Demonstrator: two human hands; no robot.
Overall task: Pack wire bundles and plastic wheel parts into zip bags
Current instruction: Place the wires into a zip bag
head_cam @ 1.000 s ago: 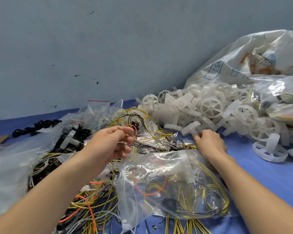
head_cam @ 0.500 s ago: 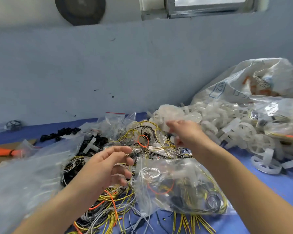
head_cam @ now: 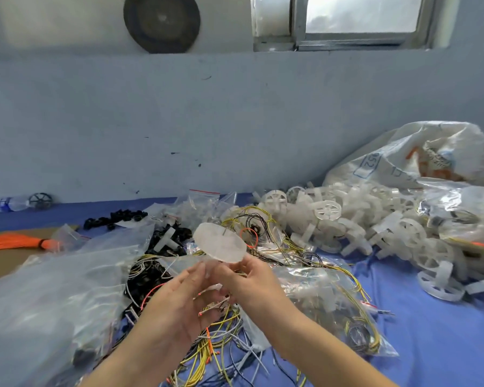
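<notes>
Loose wires (head_cam: 207, 342) and wheels (head_cam: 347, 219) crowd around; both hands, left (head_cam: 179, 300) and right (head_cam: 249, 283), pinch a wheel (head_cam: 220, 243); wires fill a zip bag (head_cam: 333, 303).

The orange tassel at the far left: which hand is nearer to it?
Left. The left hand lies right of and below the orange tassel; the right hand is farther right, holding a wheel.
</notes>
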